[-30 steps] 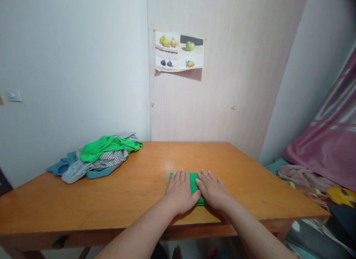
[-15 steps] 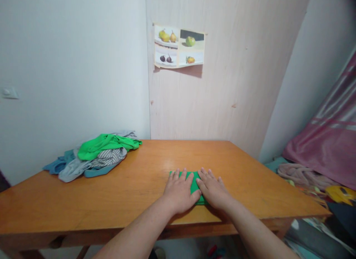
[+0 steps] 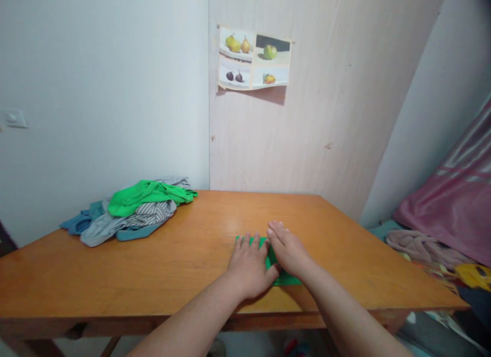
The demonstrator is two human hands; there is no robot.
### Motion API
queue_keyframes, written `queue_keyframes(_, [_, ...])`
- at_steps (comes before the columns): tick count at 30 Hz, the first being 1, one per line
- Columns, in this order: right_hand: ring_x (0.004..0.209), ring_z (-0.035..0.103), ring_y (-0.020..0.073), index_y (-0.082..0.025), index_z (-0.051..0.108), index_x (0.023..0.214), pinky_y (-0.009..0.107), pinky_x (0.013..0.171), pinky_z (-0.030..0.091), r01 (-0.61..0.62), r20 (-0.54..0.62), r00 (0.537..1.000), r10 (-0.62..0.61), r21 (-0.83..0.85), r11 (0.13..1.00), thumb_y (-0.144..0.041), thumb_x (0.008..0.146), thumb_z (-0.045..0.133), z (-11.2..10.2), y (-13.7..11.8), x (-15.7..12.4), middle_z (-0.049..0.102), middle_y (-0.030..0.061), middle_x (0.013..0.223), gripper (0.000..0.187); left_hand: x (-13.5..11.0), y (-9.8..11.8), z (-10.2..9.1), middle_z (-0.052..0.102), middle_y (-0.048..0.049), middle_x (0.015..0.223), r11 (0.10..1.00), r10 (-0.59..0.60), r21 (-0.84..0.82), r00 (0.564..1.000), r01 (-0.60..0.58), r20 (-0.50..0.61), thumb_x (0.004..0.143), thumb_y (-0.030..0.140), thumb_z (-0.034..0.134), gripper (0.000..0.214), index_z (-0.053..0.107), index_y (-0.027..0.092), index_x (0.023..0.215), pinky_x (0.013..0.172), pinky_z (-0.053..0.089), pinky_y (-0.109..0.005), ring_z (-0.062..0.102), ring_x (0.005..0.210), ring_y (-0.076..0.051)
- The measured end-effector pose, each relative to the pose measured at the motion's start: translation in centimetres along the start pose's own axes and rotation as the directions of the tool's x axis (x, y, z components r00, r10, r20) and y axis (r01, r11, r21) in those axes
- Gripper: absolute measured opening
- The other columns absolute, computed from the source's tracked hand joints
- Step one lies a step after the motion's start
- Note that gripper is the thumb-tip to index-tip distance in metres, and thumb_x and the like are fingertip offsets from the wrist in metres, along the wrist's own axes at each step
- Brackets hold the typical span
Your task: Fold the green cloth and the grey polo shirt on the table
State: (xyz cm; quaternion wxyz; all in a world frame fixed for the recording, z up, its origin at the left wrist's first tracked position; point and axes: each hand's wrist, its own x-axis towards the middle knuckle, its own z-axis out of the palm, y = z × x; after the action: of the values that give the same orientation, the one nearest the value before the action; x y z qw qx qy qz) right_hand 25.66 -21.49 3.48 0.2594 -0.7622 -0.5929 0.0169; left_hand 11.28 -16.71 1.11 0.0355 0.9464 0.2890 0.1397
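A folded green cloth (image 3: pixel 288 279) lies on the wooden table (image 3: pixel 184 275) close to its front edge, largely covered by my hands. My left hand (image 3: pixel 248 267) rests flat on the cloth's left part with its fingers spread. Over the right part is my right hand (image 3: pixel 288 252), tilted on its side, fingers stretched out and held close together. Whether the right hand's lower edge touches the cloth or hovers just above it, I cannot tell. The right thumb is hidden.
A heap of clothes, with a bright green garment (image 3: pixel 148 197) on top and a striped grey one (image 3: pixel 155 214) below, sits at the table's left. Fruit pictures (image 3: pixel 253 59) hang on the wall. A pink curtain (image 3: pixel 452 214) and piled textiles (image 3: pixel 422 244) are at right.
My right hand has turned from lying flat with spread fingers onto its side, its fingers drawn together, uncovering more green cloth. The left hand stays flat on it. The view has shifted slightly.
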Motion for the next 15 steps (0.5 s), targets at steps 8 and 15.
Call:
queue_keyframes(8, [0.148, 0.025, 0.0294, -0.006, 0.045, 0.147, 0.045, 0.121, 0.018, 0.006, 0.148, 0.989, 0.009, -0.100, 0.995, -0.056, 0.100, 0.014, 1.6, -0.2, -0.9, 0.037, 0.0175, 0.155, 0.075, -0.5, -1.0, -1.1, 0.027, -0.0130, 0.160, 0.995, 0.043, -0.093, 0.996, -0.035, 0.081, 0.098, 0.058, 0.022, 0.071, 0.027, 0.018, 0.156, 0.120, 0.012, -0.055, 0.018, 0.149, -0.032])
queue_keyframes(15, [0.149, 0.018, 0.0327, -0.009, 0.039, 0.151, 0.050, 0.121, 0.015, 0.040, 0.147, 0.989, -0.004, -0.241, 0.970, -0.064, 0.097, 0.014, 1.8, -1.3, -1.8, 0.027, 0.0181, 0.159, 0.081, -1.2, -4.5, -2.6, 0.017, -0.0099, 0.163, 0.993, 0.045, -0.113, 0.979, -0.023, 0.199, 0.098, 0.061, 0.018, 0.072, 0.024, 0.018, 0.157, 0.120, 0.011, -0.057, 0.009, 0.151, -0.029])
